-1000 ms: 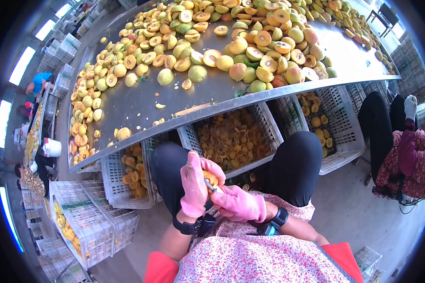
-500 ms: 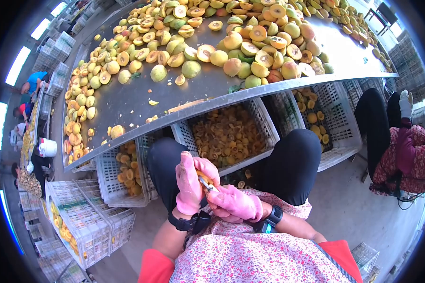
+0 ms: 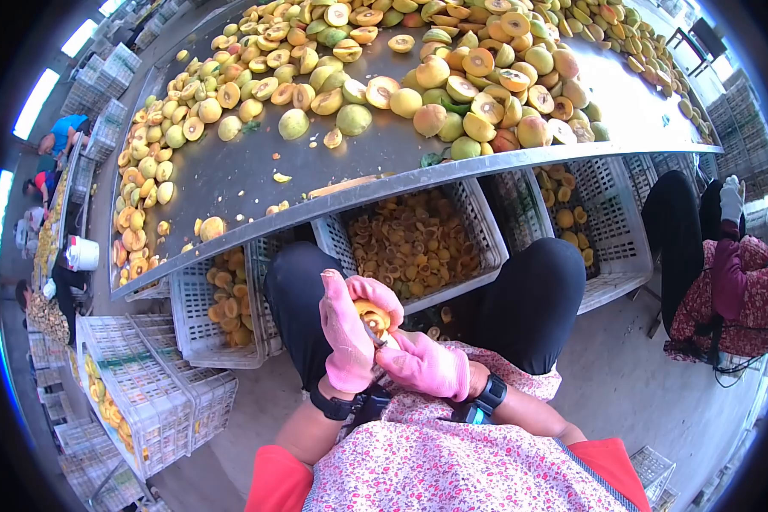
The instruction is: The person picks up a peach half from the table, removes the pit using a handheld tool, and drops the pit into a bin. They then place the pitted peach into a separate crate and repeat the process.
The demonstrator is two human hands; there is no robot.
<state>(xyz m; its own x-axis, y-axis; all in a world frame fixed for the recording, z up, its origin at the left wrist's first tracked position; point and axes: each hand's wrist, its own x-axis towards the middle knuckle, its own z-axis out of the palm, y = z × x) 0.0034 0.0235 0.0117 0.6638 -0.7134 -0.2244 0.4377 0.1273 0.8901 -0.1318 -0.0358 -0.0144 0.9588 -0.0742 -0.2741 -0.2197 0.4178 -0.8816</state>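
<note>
My left hand (image 3: 345,331), in a pink glove, is closed around a halved yellow peach (image 3: 370,312), its cut face turned up. Against that fruit rests a small metal blade (image 3: 373,334), gripped by my pink-gloved right hand (image 3: 425,365); its handle is hidden in the fingers. Both hands are close together above my lap. Below and beyond them, a white crate (image 3: 491,247) holds many small orange-yellow fruit pieces.
A metal table (image 3: 230,183) bears heaps of halved peaches (image 3: 478,94). Crates with peach halves stand under it, including a left crate (image 3: 192,320) and a right crate (image 3: 614,222). Stacked crates (image 3: 145,392) are at left. Another person (image 3: 730,282) sits at right.
The peach half now shows more of its cut face between my hands, and the blade has tilted to point along its edge. The view has shifted slightly.
</note>
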